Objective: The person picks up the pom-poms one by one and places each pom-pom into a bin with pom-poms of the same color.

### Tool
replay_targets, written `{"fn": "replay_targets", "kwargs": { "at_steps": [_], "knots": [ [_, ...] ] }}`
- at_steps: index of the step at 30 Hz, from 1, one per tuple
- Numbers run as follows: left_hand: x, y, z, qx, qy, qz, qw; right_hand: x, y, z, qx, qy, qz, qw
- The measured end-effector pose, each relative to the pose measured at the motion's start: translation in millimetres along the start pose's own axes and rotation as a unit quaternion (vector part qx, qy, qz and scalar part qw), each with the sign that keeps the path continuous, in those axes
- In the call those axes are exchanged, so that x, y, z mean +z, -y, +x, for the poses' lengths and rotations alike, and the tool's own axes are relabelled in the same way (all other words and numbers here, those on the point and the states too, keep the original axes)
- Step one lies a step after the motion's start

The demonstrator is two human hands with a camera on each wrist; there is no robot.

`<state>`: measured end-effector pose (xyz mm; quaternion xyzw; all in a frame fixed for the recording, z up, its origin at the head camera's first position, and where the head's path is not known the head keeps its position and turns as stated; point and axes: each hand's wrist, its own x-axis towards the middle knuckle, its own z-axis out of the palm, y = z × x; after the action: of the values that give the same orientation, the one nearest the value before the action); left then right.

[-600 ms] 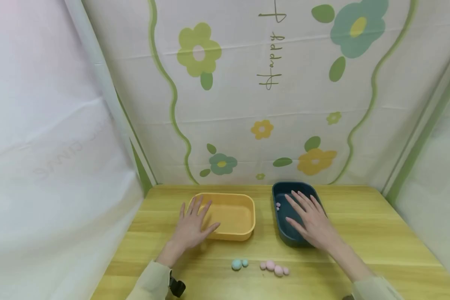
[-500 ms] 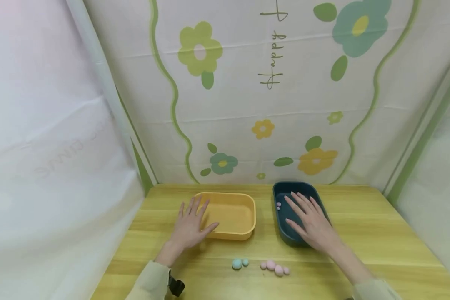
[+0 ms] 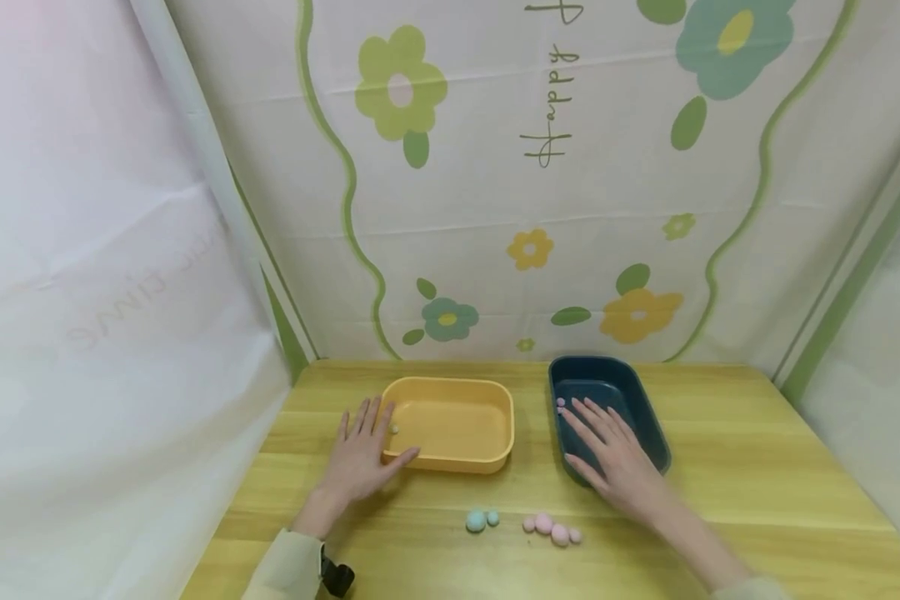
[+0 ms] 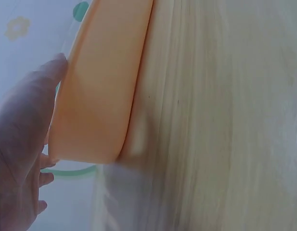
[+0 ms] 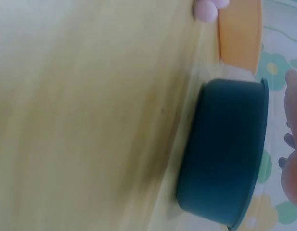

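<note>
My left hand (image 3: pixel 358 462) is spread with straight fingers at the left end of a yellow rectangular tray (image 3: pixel 450 464). In the left wrist view, its thumb lies right at the tray's rim. A small pale bead (image 3: pixel 393 429) sits inside that tray, beside the fingers. Over the front of a dark blue tray (image 3: pixel 648 400) is my right hand (image 3: pixel 618 467), its fingers extended and holding nothing. Two small pink balls (image 3: pixel 561 403) rest along the blue tray's left side, partly covered by the fingertips.
Two teal balls (image 3: pixel 476 521), one larger, lie on the wooden table (image 3: pixel 420 550) in front of the trays. Several pink balls (image 3: pixel 543 523) form a row to their right. A flowered white cloth (image 3: pixel 480 192) hangs behind, with white cloth walls (image 3: pixel 120 333) at the sides.
My left hand has slid left, uncovering the yellow tray's left end and the pale bead. My right hand has drawn slightly back toward me. The head view has tilted down a little.
</note>
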<state>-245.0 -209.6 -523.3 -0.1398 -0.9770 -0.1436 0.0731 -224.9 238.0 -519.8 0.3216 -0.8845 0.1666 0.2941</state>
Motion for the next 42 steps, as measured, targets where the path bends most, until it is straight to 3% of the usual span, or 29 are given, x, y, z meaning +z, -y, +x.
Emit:
{"fn": "replay_targets", "kwargs": {
  "at_steps": [5,19,23,34,42],
  "knots": [
    [0.7,1.2,-1.1,-0.010,0.020,0.012,0.9997,8.4,9.9,-1.5,-0.027,-0.015,0.021,0.9993],
    [3.7,1.5,1.0,-0.014,0.031,0.035,0.9988,23.8,39.4,-0.3,-0.068,-0.030,0.050,0.9960],
    [3.8,1.1,-0.1,-0.012,0.021,0.031,0.9992,24.2,47.8,2.3,-0.090,-0.032,0.071,0.9929],
    [1.2,-0.5,-0.3,-0.013,0.029,0.032,0.9990,26.6,76.7,6.8,-0.132,0.002,0.084,0.9877],
    [1.8,0.6,2.0,-0.018,0.044,0.036,0.9982,37.2,89.8,6.8,-0.177,-0.001,0.083,0.9806]
  ]
}}
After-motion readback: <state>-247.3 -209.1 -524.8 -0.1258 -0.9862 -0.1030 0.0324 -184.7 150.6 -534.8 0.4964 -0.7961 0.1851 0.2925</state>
